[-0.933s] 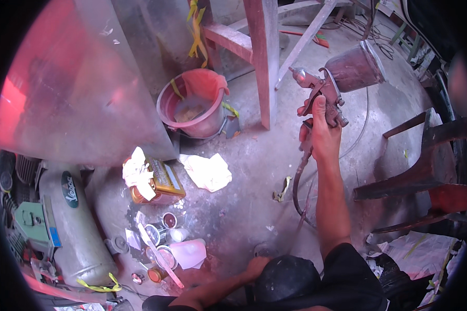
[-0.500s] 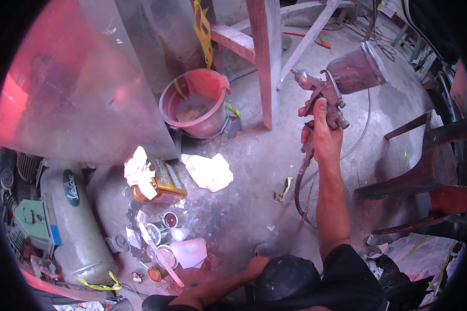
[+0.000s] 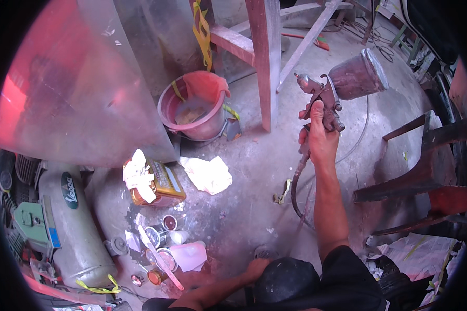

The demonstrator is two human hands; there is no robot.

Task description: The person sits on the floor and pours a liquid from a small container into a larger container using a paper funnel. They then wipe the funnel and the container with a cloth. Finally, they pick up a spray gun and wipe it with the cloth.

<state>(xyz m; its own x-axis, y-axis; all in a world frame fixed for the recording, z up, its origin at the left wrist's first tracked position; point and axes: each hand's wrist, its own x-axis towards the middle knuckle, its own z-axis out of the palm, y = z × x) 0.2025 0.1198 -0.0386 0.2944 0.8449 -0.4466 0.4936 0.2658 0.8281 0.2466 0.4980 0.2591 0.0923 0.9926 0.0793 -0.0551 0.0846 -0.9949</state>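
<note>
Concrete floor (image 3: 244, 207) cluttered: I see right hand (image 3: 320, 139) gripping spray gun (image 3: 327, 96) beside wooden post (image 3: 262, 62), red bucket (image 3: 192, 106) and rags (image 3: 208, 173) nearby; left hand (image 3: 254, 269) flat on floor, open.

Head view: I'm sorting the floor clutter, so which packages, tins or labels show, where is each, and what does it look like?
Rectangular orange-and-yellow tin: on the floor left of the crumpled white cloth, a white rag draped over it.
Dark oval label: on the pale grey cylindrical tank at lower left, light lettering.
Small round open cans: below the tin, dark red inside.
The right hand holds a metal spray gun, which bears no visible label.
</note>
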